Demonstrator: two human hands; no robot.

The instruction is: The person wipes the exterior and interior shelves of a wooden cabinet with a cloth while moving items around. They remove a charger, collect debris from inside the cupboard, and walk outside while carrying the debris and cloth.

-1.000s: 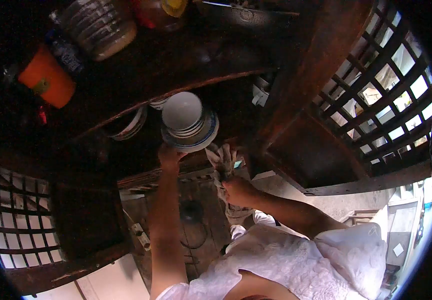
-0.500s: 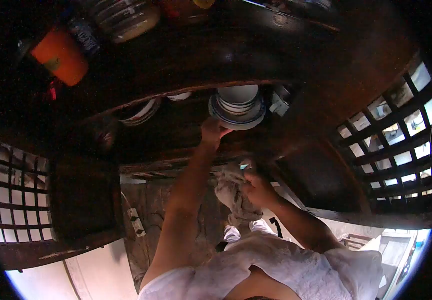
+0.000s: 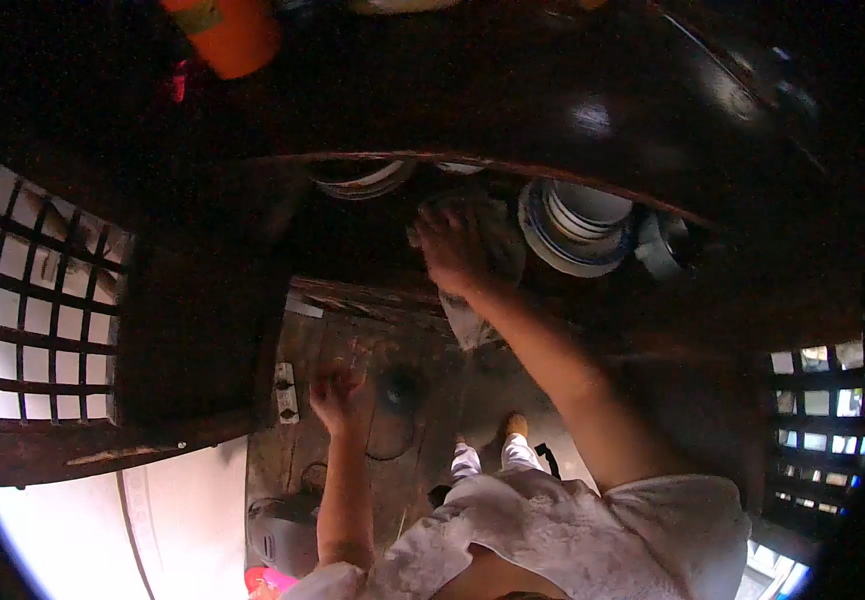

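One cloth (image 3: 501,240) lies beneath the right hand (image 3: 453,247)

We record an orange cup (image 3: 228,38) and white bowls (image 3: 590,208). We note dark blue bands on the white plates (image 3: 543,237).

The scene is viewed from a single camera worn on the head, faced forward and steeply down. The dark shelf (image 3: 353,235) is seen close, across the upper part; below it the wearer's own torso (image 3: 543,520) is taken in, with the floor (image 3: 413,400) farther off. No second view is shared.
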